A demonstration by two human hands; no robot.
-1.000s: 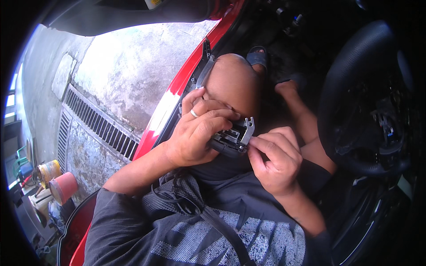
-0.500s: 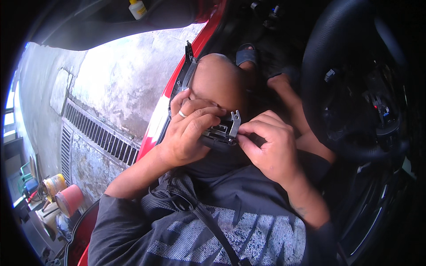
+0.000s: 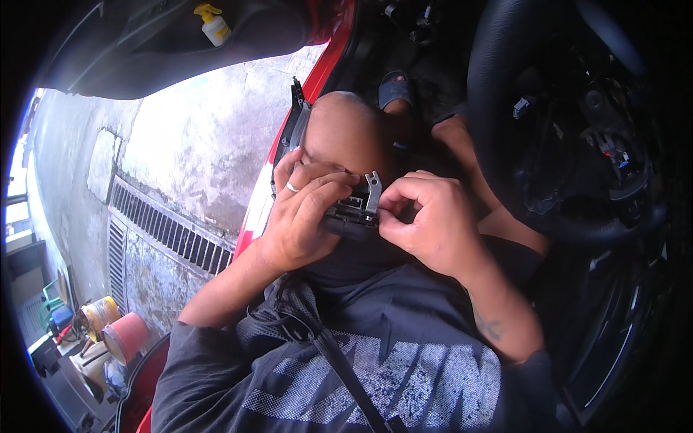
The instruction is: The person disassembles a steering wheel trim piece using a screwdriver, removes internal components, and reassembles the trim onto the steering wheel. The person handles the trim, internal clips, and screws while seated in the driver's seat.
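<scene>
Over my lap, my left hand [image 3: 299,213] is closed on a black plastic car trim part [image 3: 352,219], its fingers wrapped over the top. A small grey metal bracket [image 3: 375,189] with a notched tip stands up at the part's right end. My right hand [image 3: 433,224] pinches at the foot of this bracket, thumb and forefinger together. Whatever lies between those fingertips is hidden. Beyond my left hand, a curved black trim strip [image 3: 294,119] lies alongside my knee; whether it joins the held part, I cannot tell.
A black steering wheel [image 3: 485,130] with its middle opened up stands at right, a loose connector [image 3: 521,107] inside. At left, the open car door [image 3: 137,50] carries a spray bottle [image 3: 214,27]. Outside are a floor grate [image 3: 170,220] and a pink bucket [image 3: 126,337].
The view has shifted a little, bringing more of the spray bottle into sight. Both hands keep their grip on the trim part and its bracket; the right fingers have curled slightly.
</scene>
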